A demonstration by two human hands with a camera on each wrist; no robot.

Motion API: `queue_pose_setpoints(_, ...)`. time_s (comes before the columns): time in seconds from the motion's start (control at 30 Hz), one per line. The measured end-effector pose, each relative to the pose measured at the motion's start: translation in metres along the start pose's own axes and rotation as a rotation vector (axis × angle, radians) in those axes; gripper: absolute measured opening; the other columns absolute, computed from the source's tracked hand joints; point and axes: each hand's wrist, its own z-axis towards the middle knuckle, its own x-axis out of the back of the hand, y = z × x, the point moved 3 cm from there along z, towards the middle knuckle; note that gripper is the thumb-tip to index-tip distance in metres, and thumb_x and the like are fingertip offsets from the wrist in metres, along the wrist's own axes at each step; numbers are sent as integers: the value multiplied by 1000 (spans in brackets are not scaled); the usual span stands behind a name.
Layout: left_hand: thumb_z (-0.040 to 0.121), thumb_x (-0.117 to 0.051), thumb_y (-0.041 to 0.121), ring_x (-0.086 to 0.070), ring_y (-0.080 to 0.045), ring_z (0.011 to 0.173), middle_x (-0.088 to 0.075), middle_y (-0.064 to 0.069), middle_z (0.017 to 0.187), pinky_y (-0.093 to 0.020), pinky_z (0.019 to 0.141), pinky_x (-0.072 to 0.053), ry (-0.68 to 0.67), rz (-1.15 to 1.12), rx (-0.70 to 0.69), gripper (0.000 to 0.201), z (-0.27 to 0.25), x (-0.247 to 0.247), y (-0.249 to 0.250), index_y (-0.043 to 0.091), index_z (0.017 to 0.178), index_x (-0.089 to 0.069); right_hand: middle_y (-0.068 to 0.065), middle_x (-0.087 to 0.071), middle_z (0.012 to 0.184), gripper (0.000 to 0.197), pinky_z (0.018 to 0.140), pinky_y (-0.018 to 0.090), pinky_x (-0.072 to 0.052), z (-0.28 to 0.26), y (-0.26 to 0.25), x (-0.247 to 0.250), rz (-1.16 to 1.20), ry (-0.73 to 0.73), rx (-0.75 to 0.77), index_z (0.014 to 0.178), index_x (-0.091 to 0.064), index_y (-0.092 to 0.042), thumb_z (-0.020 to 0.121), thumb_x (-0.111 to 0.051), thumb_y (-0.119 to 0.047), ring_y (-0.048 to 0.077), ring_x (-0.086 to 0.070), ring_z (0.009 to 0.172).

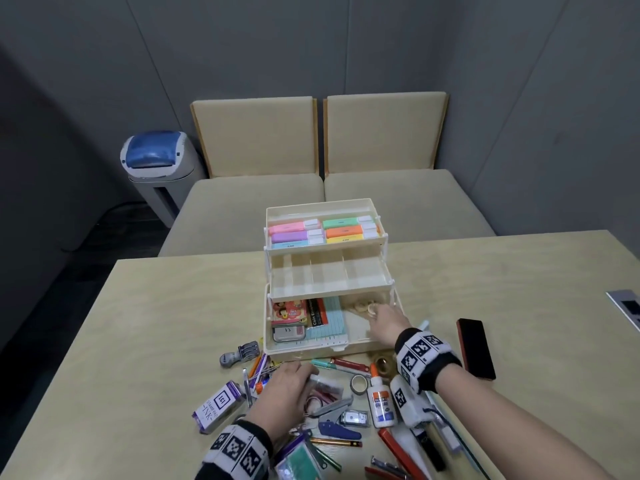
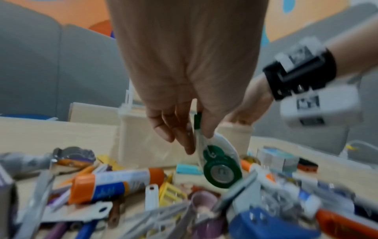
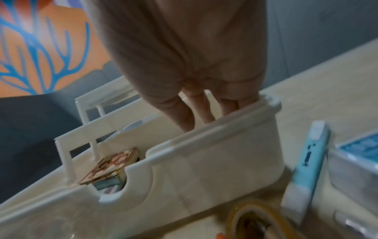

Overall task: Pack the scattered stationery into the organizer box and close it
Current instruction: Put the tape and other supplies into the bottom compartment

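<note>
The cream organizer box (image 1: 268, 327) stands open on the table with its trays fanned back. The top tray holds pastel highlighters (image 1: 323, 230), the middle tray (image 1: 329, 275) looks empty, and the bottom holds sticker packs and teal cards (image 1: 327, 322). My right hand (image 1: 375, 315) reaches into the bottom right compartment, fingertips at a small tan tape roll (image 1: 371, 308). In the right wrist view its straight fingers (image 3: 185, 116) dip behind the box's front wall (image 3: 204, 169), tips hidden. My left hand (image 1: 287, 386) hovers over the stationery pile and pinches a green-and-white correction tape (image 2: 218, 168) between thumb and fingers.
Loose stationery lies in front of the box: a white glue bottle (image 1: 382, 401), a stamp-pad ink box (image 1: 218, 405), a blue stapler (image 1: 337, 429), a glue stick (image 2: 114, 182), a brown tape roll (image 3: 259, 221). A black phone (image 1: 476, 348) lies to the right. A beige sofa stands behind the table.
</note>
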Motion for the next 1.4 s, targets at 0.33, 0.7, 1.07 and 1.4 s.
queue_pose_setpoints(0.33,97,-49,26,-61,-6,68,-65,1,84,-13,56,-47,110,-835,295,20,63,35,23,9,100,-59,-1,-48,119,26,98,28,-40,-48,28,25,413,331,208,115,-61,-16,95,-46,-8,13,-50,111)
queue_pose_setpoints(0.7,98,-51,24,-51,-12,41,-57,-6,57,-19,37,-37,-137,-1004,495,27,171,-14,22,5,79,-56,-10,-42,107,20,85,45,-55,-34,45,11,489,260,184,103,-61,-24,94,-48,-11,19,-59,97)
queue_pose_setpoints(1.07,96,-50,8,-49,-20,49,-51,-13,62,-21,37,-34,-111,-1260,708,19,198,-36,24,3,78,-49,-12,-44,105,20,93,40,-50,-22,54,13,514,262,196,97,-61,-27,93,-49,-11,15,-59,104)
queue_pose_setpoints(1.4,91,-61,21,-60,-22,53,-63,-14,68,-30,53,-49,-57,-841,600,26,193,-31,14,2,72,-58,-4,-46,111,24,97,32,-45,-27,64,21,457,352,159,108,-62,-22,93,-49,-9,13,-52,105)
